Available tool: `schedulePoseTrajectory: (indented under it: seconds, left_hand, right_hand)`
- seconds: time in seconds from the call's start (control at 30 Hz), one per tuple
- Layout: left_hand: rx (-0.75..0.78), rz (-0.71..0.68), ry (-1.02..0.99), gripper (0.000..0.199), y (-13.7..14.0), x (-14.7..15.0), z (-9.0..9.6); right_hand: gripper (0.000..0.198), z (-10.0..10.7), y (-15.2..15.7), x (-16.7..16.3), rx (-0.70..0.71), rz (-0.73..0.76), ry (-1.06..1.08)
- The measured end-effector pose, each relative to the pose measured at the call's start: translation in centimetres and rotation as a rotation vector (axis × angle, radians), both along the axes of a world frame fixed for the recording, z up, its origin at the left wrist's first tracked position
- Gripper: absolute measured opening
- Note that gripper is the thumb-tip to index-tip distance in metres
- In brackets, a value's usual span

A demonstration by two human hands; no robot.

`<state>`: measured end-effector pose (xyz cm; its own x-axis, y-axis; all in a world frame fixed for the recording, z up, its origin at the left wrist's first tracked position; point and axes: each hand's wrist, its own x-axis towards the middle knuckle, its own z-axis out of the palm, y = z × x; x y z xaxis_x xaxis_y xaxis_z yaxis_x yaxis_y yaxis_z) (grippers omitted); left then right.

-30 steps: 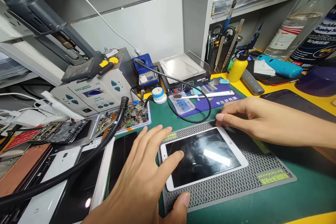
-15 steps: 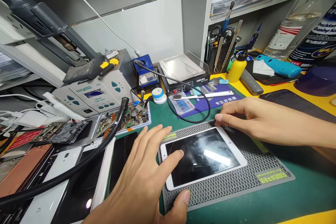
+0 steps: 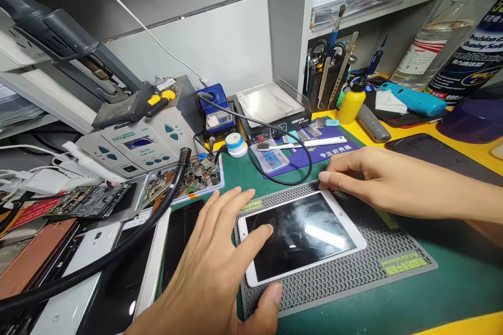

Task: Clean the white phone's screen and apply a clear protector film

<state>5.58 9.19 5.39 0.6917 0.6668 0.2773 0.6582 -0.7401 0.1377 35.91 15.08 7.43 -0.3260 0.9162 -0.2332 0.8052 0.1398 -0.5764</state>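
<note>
I see the tablet (image 3: 298, 238) laid face-up on the pad (image 3: 393, 235), further progress unclear, left hand (image 3: 220, 256) spread loose, right hand (image 3: 365, 178) by the pad's far edge, its grip uncertain.

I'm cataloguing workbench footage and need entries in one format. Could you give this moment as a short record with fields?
Device: white-framed tablet, face up, screen dark with reflections
Support: grey honeycomb pad on a green mat
Left hand: spread around the tablet's left end, one finger over the screen; contact unclear
Right hand: near the tablet's far right corner, fingertips together; whether they hold anything is hidden
Behind the pad: white-handled brush, blue-lidded tub
Right rear: yellow bottle
</note>
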Motion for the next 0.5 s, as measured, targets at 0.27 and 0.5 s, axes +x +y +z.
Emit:
schedulePoseTrajectory:
  seconds: [0.27,0.5]
  left_hand:
    - [0.0,0.004,0.011,0.045,0.13,0.23,0.02]
    - [-0.024,-0.004,-0.02,0.05,0.16,0.2,0.27]
  right_hand:
    - [0.047,0.07,-0.05,-0.03,0.001,0.003,-0.004]
    - [0.046,0.35,-0.21,-0.24,0.0,-0.012,-0.02]
